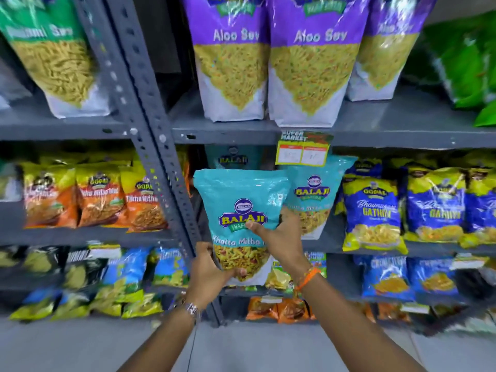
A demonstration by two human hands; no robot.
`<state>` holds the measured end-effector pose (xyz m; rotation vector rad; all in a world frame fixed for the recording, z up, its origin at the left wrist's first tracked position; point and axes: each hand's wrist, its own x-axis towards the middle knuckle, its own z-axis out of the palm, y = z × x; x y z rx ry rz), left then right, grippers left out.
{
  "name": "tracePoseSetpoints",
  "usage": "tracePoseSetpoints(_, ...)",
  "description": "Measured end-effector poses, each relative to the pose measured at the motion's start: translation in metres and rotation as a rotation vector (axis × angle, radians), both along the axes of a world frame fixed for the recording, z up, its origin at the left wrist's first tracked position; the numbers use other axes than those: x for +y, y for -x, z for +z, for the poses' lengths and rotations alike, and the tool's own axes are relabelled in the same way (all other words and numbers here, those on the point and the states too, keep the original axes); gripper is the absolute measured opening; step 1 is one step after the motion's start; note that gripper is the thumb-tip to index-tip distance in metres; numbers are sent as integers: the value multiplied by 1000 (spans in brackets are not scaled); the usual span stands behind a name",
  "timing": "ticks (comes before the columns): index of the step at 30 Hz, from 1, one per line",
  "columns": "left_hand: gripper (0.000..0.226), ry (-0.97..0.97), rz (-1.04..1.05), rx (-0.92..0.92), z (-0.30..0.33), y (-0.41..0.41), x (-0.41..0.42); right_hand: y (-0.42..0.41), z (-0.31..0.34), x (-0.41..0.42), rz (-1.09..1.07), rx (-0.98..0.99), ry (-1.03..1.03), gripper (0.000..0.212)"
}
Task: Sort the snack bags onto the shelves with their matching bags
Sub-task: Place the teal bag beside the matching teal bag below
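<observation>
1. We are facing a grey metal shelf rack packed with snack bags, with purple Aloo Sev bags standing on the top shelf.
2. On the middle shelf, two teal Balaji bags are sitting in the bay just right of the upright post: one at the front and one further back, partly hidden. Blue Gopal Gathiya bags are sitting to their right, orange Tikha Mitha bags left of the post.
3. We are holding a teal Balaji Khatta Mitha bag upright in front of that bay, overlapping the front teal bag's left edge; we cannot tell if they are touching.
4. Our left hand is gripping the bag's lower left corner, thumb across the front near the base.
5. Our right hand is clasping the bag's right edge around mid-height, thumb pressing on the logo.
6. We are judging this as the placing step: the bag matches the teal pair, so it is going in the gap left of the front one.
7. To do it well, we are keeping the bag upright and label-forward, lifting the base over the shelf lip, clearing the post on the left and the hanging price tag above.
8. We are seating the flat base fully before letting go, so it is not tipping forward.
</observation>
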<state>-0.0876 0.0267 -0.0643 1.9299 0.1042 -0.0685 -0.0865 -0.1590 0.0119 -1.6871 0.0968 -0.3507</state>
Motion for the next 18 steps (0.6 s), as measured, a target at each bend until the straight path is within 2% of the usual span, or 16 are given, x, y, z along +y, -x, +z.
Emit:
tracePoseSetpoints(4,103,-30,-55,25,-25,-32,4,-26,-18,6,-3,24,15,43)
tracePoseSetpoints(10,82,-36,-70,-47,7,-75,-11,-78,-12,0,-5,-14,13,46)
tracePoseSetpoints(13,84,-72,-39,-45,3,-100,-14,-100,-11,0,12,-4,6,49)
tracePoseSetpoints(18,74,-89,38,-19,-7,-120,-21,-123,-30,5,13,0,25,51)
